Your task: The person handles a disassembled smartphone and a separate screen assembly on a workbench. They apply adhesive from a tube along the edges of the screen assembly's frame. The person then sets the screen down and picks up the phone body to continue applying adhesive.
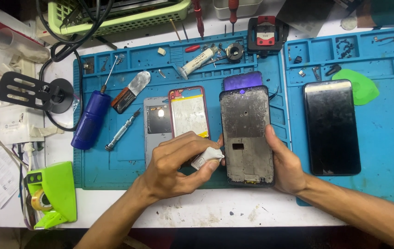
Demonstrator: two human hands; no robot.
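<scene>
Your left hand is closed around a small white wad, pinched between thumb and fingertips and pressed against the left edge of the phone frame; your right hand steadies that frame from the other side, thumb lying along its right edge and the fingers hidden beneath it, so it grips the frame rather than lying flat.

The phone frame lies upright on the blue mat, near the front edge of the table; its inner face is up, a dull grey metal plate inside a black rim, with a small rectangular cut-out near the middle and patchy, scuffed residue over the lower half; a dark purple panel shows above its top edge.

Just left of it lies a red-rimmed phone body with a pale, worn battery face, and beside that a grey back cover; a blue-handled screwdriver rests further left; a dark phone lies well apart on the right mat, by a green pick.
</scene>
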